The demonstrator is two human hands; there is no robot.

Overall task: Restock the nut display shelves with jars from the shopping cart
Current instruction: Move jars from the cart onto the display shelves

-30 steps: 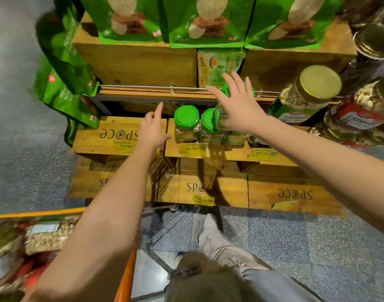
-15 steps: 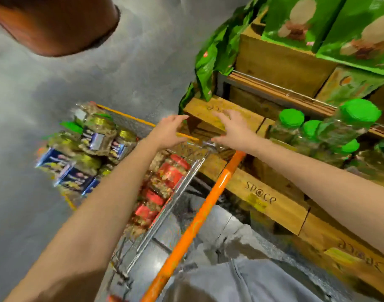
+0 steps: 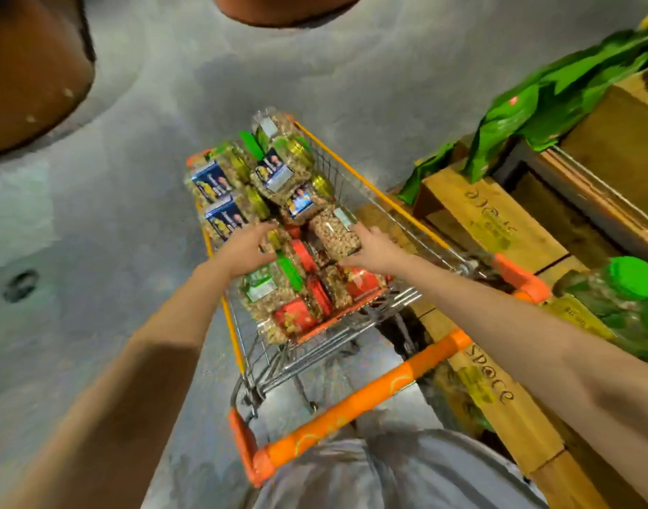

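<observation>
Two hands are over the shopping cart (image 3: 370, 185), both arms bare and stretched forward. The left hand (image 3: 247, 249) has its fingers straight and loosely spread, gripping nothing, with the tips just above the jars near the blue-label jars (image 3: 219, 200). The right hand (image 3: 377, 251) is also spread open, fingers along the near side of a clear jar of pale nuts (image 3: 333, 233) and thumb below it. Contact with that jar is unclear because of blur.

The cart is packed. Blue-label jars with gold lids are at the far end, red-label jars (image 3: 362, 282) are at the near end, and a green-lid jar (image 3: 267, 284) lies on its side under the left wrist. The orange handle (image 3: 351, 402) is closest to the person.

The wooden crates (image 3: 498, 222) of the display stand right of the cart, just beside it. Shelf jars (image 3: 631, 281) with green lids sit on them at the far right, blurred, and green bags (image 3: 528, 104) hang above. The floor (image 3: 94, 251) is grey.
</observation>
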